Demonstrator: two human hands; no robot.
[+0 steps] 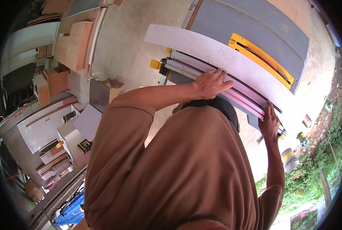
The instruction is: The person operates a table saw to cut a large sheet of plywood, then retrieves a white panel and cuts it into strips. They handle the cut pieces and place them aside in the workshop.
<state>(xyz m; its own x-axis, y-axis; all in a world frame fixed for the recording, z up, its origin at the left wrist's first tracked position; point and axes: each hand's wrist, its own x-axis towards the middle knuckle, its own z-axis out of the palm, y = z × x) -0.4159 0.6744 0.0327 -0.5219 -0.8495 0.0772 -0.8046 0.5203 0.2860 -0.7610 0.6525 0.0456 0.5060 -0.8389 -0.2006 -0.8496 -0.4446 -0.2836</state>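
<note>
In front of me is a table saw [255, 21] with a grey top and a yellow throat plate [238, 40] around the blade slot. A long white board [186, 39] lies across the top beside that plate. Along the board's near side runs a metal rip fence [186, 68], with black and yellow fittings at its ends. My left hand [214, 83] rests on the fence near its middle, fingers over it and thumb apart. Near the right end, my right hand [269, 122] grips the fence, its fingers reaching over toward the board; the thumb is hard to see.
At the left stand wooden boxes [57, 81], leaning panels [73, 46] and a white cabinet part [68, 134]. A yellow knob [155, 64] sticks out at the saw's left side. A bucket [289, 160] stands at the right, before green plants [312, 180].
</note>
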